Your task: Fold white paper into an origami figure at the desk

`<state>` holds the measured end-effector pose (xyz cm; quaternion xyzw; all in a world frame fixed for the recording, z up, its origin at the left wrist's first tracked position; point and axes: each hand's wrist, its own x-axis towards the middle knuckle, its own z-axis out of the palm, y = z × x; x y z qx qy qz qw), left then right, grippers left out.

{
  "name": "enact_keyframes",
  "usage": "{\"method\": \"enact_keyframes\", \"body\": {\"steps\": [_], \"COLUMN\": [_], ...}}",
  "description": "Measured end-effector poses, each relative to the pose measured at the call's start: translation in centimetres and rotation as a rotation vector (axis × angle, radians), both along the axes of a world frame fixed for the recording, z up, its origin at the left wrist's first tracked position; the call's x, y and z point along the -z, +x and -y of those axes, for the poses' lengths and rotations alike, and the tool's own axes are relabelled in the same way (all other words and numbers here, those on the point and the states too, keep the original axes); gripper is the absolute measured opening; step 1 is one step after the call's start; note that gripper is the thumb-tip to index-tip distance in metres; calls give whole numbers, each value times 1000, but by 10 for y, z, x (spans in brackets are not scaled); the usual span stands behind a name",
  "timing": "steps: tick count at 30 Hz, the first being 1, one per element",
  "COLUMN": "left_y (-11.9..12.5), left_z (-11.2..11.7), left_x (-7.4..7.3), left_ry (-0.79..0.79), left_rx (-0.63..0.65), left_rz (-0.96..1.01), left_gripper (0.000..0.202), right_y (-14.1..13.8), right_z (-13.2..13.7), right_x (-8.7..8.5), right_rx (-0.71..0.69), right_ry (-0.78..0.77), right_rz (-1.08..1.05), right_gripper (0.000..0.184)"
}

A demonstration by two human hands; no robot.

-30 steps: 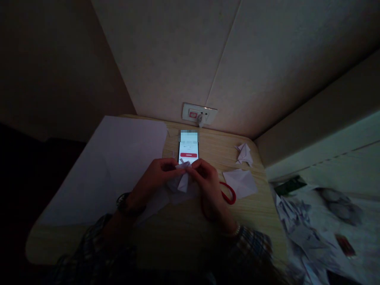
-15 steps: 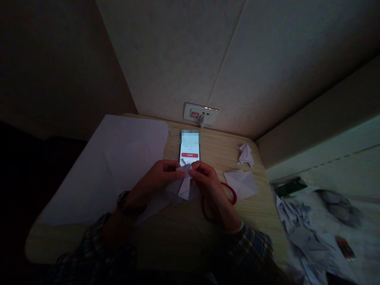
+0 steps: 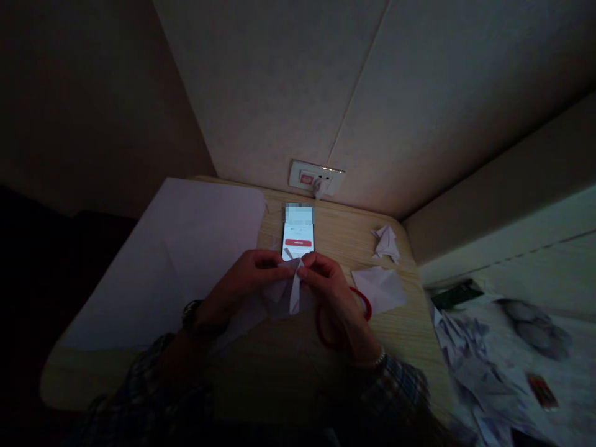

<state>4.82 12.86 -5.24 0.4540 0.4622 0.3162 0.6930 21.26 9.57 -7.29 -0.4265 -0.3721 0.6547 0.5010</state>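
Paper, white and thin, forms the folded piece (image 3: pixel 295 297) in hand: crisp creases, a narrow pointed flap hanging downward, a slim strip projecting at the top. It is located above the tabletop, between both hands, in front of the near end of a lit smartphone (image 3: pixel 298 234). A folded paper figure (image 3: pixel 386 243) with angular points lies at the far right; a creased paper square (image 3: pixel 379 289) lies nearer. Smooth red handle loops (image 3: pixel 369 307) show on either side of the right wrist; the remainder is hidden.

Left hand (image 3: pixel 249 271) pinches the piece's left edge between thumb and fingers. Right hand (image 3: pixel 328 277) pinches its upper right side, fingers curled. Forearms converge from below, in plaid sleeves (image 3: pixel 401 380); a dark band (image 3: pixel 190 315) is on the left wrist, a beaded bracelet (image 3: pixel 380 358) on the right.

Tabletop (image 3: pixel 338 226) is pale wood-grain with rounded corners, with a large white sheet (image 3: pixel 205 223) at left. It adjoins a panelled wall (image 3: pixel 274 93) with a socket plate (image 3: pixel 317 177). Lighting is dim. At lower right, folded papers (image 3: pixel 479 369) lie heaped.
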Motion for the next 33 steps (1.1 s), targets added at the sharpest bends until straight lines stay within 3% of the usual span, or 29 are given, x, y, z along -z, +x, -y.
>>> {"method": "enact_keyframes", "body": {"steps": [23,27,33], "left_y": [1,1,2], "left_z": [2,1,0], "left_x": [3,5,6], "left_ry": [56,82,121], "left_rx": [-51,-30,37], "left_rz": [-58,-66,-87], "left_gripper": [28,27,32], "right_y": [-5,-7,-4], "right_z": [-1,0,-4], "right_x": [0,-1,-3], "right_rx": [110,154,99], "right_ry": [94,108,82], "right_rz": [154,174,184], "right_gripper": [37,40,40]}}
